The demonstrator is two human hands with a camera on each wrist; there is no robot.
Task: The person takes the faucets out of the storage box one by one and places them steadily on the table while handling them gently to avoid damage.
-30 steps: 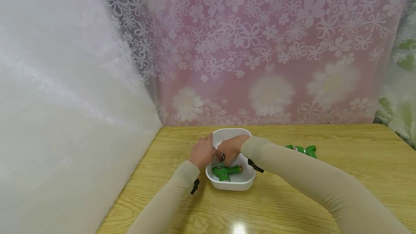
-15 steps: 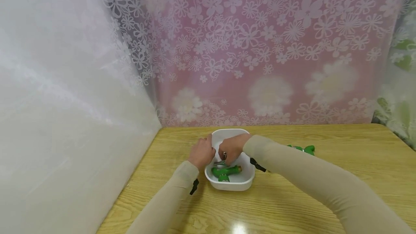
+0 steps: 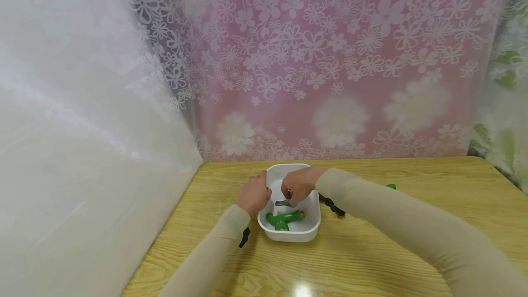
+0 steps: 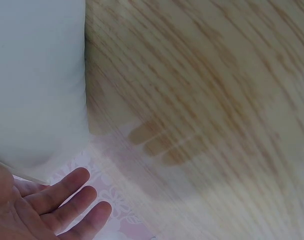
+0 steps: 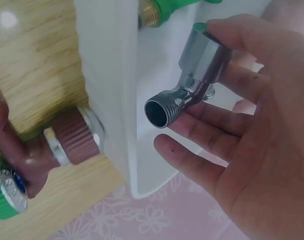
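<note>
In the head view a white plastic basin (image 3: 288, 236) stands on the table. My left hand (image 3: 253, 193) grips its left rim, thumb over the edge; in the left wrist view several fingers (image 4: 66, 192) extend outside the wall. Over the basin, my right hand (image 3: 298, 184) holds a chrome tap (image 5: 199, 57) between thumb and fingers. Its open threaded end points away from the palm in the right wrist view. Below that hand, a green tap (image 3: 284, 217) with a brass thread lies on the basin floor.
On the table just right of the basin lies a maroon tap (image 5: 31, 152) with a green handle, seen in the right wrist view. Farther right, part of a green thing (image 3: 391, 186) shows behind the right sleeve. A flowered curtain (image 3: 338, 58) hangs behind the table.
My right hand has shifted slightly right and up inside the basin with the chrome tap, exposing more of it. The right sleeve now covers more of the green thing. The left hand keeps its place.
</note>
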